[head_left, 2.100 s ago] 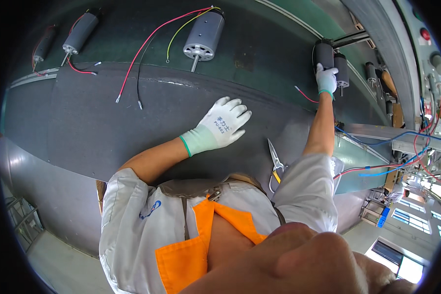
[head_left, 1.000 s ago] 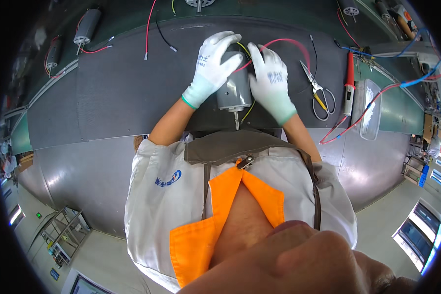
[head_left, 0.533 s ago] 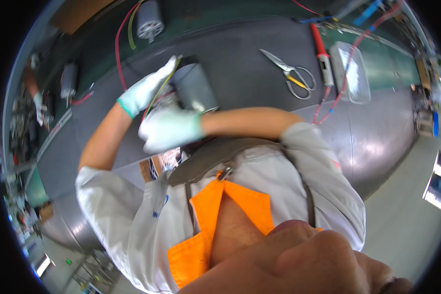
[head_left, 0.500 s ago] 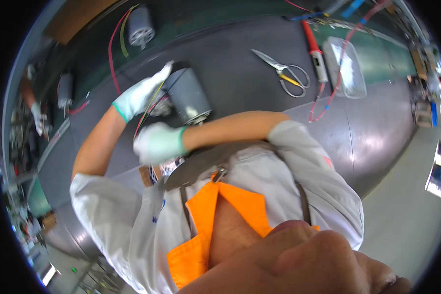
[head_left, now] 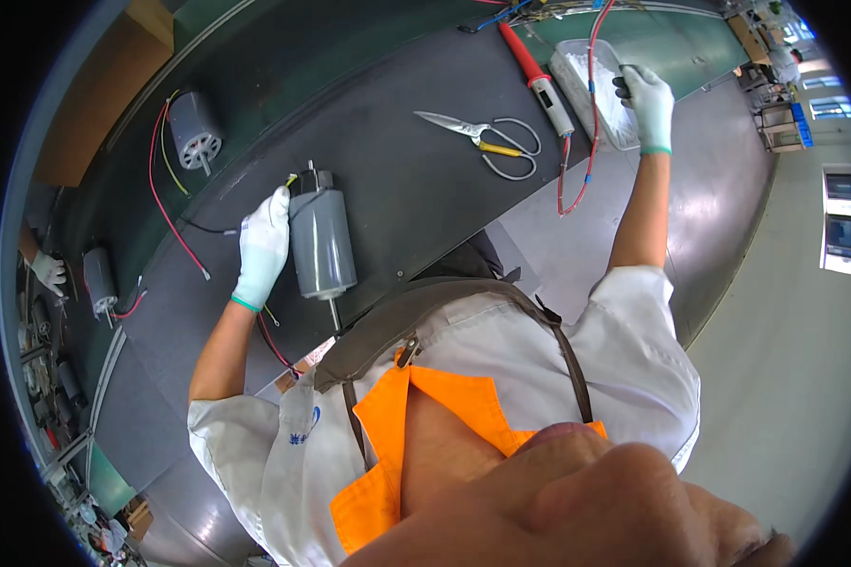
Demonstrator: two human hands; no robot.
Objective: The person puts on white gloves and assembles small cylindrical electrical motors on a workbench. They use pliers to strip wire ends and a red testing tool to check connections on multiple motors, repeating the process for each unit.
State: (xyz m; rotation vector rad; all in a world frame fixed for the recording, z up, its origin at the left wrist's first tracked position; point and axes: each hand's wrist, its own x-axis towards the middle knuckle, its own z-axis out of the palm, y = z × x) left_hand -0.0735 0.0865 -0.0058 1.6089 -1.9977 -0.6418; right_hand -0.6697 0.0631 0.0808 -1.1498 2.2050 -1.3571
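The grey cylindrical motor (head_left: 321, 241) lies on its side on the dark tabletop (head_left: 416, 198), just in front of your chest, its long axis running away from you and its thin shaft pointing back toward your body. It looks plain grey, smooth-walled, with a darker cap at the far end where thin wires leave it. Your left hand (head_left: 263, 248), in a white glove, rests flat against the motor's left flank, fingers extended along the casing rather than curled round it; that grip is open and only touching. Your right hand (head_left: 648, 104) is well apart, stretched to the far right, fingers bent over the rim of a clear plastic tray (head_left: 586, 80); whether it grasps anything inside, you cannot tell. The left hand is by far the nearer to the motor. Between the hands lie scissors (head_left: 487, 142) and a red-handled tool (head_left: 539, 80). Another motor (head_left: 194, 132) sits farther off to the left with red and yellow leads.
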